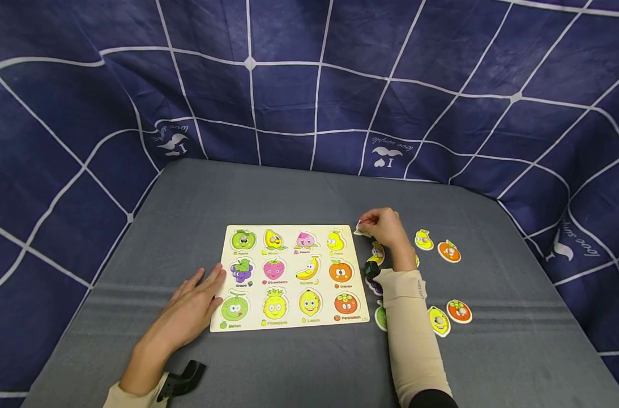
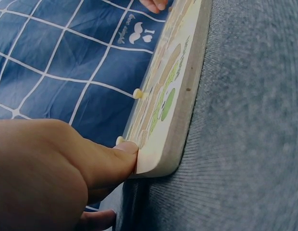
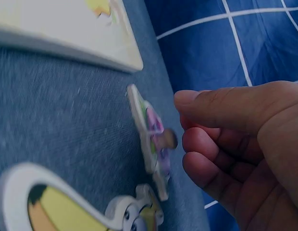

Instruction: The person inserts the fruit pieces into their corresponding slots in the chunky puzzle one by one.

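Note:
A pale fruit puzzle board (image 1: pixel 291 292) lies flat on the grey cloth, with rows of fruit pictures. My left hand (image 1: pixel 194 303) rests at its left edge, fingers extended; in the left wrist view a digit (image 2: pixel 113 163) presses the board's corner. Two small knobs, one a yellow knob (image 2: pixel 138 93), stick up from the board. Beyond the board's top right corner, my right hand (image 1: pixel 385 226) hovers at a pink-and-purple knobbed piece (image 3: pixel 151 132). In the right wrist view its loosely curled fingers stand just apart from the knob (image 3: pixel 171 138).
Right of the board lie loose fruit pieces: a banana (image 1: pixel 377 253), a melon (image 1: pixel 380 318), a pear (image 1: pixel 423 239), an orange (image 1: pixel 449 251), a lemon (image 1: pixel 439 322) and a persimmon (image 1: pixel 459 311). My right forearm (image 1: pixel 411 328) covers part of this area. A blue checked curtain (image 1: pixel 284 102) encloses the table.

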Available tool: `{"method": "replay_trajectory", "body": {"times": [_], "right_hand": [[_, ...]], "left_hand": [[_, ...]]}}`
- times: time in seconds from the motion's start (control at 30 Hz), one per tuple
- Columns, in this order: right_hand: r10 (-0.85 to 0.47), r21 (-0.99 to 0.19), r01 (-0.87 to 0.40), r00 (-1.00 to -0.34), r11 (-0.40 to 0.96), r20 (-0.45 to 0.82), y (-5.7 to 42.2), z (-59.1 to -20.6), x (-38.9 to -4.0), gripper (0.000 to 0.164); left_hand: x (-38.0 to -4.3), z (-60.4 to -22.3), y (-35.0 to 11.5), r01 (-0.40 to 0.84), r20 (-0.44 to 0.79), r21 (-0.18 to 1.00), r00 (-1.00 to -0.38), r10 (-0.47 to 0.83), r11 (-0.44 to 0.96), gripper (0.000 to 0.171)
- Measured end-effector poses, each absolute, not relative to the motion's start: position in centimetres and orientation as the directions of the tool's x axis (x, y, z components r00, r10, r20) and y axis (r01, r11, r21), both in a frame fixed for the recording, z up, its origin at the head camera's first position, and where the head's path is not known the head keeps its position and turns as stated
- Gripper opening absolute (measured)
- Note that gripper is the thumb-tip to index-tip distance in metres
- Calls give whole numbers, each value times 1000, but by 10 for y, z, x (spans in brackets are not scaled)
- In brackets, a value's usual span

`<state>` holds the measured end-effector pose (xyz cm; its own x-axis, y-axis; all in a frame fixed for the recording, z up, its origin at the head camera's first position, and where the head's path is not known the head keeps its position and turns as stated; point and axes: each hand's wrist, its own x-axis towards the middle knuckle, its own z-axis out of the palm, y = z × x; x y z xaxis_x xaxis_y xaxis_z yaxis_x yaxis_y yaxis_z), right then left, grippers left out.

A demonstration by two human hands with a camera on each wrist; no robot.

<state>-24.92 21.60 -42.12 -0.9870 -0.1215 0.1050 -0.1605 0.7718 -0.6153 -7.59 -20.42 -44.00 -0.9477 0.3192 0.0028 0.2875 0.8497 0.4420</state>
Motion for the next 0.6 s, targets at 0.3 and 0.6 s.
{"method": "replay_trajectory", "body": {"times": [0.3, 0.6], "right_hand": [[-88, -629, -110, -994, 770, 67, 228, -428, -251, 15], [-79, -611, -92, -996, 786, 48, 235, -431, -252, 11]], "left_hand": [[-76, -440, -204, 291, 14, 447, -948, 319, 846, 55], [-75, -441, -204, 301, 30, 436, -947, 321, 848, 54]]}}
